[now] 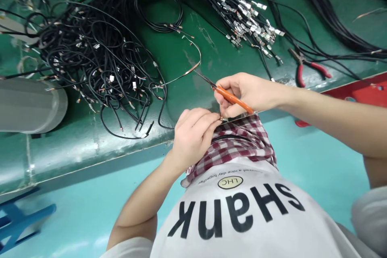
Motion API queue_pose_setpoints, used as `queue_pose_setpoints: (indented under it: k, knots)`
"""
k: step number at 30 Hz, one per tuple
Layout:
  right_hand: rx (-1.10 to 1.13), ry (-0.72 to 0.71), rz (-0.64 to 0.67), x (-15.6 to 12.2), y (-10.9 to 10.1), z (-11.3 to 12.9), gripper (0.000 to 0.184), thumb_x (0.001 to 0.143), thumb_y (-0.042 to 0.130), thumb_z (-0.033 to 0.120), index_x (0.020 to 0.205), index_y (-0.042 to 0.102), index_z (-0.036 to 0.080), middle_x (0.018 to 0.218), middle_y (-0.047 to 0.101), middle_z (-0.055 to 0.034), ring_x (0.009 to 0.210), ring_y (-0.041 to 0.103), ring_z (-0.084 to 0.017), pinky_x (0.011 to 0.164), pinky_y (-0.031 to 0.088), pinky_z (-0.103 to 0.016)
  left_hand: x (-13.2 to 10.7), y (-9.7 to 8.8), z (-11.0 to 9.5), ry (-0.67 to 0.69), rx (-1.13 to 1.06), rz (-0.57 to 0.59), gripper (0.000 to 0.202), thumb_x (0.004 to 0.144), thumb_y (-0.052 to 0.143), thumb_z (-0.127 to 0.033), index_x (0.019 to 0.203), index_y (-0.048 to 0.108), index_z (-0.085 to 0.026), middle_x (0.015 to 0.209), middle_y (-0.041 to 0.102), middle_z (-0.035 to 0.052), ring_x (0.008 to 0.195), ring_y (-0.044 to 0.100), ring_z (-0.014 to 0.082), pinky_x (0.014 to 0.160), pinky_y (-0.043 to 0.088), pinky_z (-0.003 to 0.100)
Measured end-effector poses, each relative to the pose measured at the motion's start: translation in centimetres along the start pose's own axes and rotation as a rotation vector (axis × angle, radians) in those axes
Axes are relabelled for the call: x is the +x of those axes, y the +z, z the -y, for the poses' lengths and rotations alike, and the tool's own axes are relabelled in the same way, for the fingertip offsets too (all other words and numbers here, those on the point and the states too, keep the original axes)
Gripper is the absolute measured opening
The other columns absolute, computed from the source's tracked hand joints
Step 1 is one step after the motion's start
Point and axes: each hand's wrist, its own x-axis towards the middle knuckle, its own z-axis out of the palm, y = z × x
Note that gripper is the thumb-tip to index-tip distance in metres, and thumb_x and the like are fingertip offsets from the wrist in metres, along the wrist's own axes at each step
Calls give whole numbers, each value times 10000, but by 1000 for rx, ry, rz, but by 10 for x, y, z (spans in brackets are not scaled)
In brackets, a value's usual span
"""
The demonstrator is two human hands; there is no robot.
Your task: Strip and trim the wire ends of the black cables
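The left hand (196, 131) pinches fine wire ends (224, 119), probably limp and fragile, best held farther back; at its two o'clock, the right hand (238, 90) grips an orange-handled tool (232, 98).

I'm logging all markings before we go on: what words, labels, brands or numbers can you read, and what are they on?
"SHANK": large, upside down in view, on the white shirt.
"LHC": in the oval emblem on the shirt.
"a nice day together": arched by the oval; its first word is too blurred.
White tags among the cables: too small to read.
Orange-handled tool: no text discernible.
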Motion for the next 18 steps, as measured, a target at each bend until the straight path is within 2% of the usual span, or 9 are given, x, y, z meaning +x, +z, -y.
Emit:
queue_pose_setpoints:
  k: [4,12,18]
  knots:
    - [86,17,6,-1,1,-5,281,681,764,49,837,570,180,744,662,16,611,566,-94,519,413,-205,-3,0,-1,-13,5,-28,105,891,664,-147,993,659,-173,889,715,45,849,656,167,773,467,312]
    - [-22,-46,43,-5,0,1,197,729,798,131,841,639,165,780,688,2,647,613,-98,557,476,-198,-7,-3,-2,-13,-50,-77,144,863,693,-117,991,667,-175,892,719,40,846,661,163,778,488,309]
    - [-1,-111,-20,-9,6,7,187,750,777,155,860,626,163,852,706,-18,764,671,-135,698,556,-245,-6,-5,-6,-137,-206,-133,155,847,696,-65,967,685,-163,871,701,33,809,647,124,743,525,254]
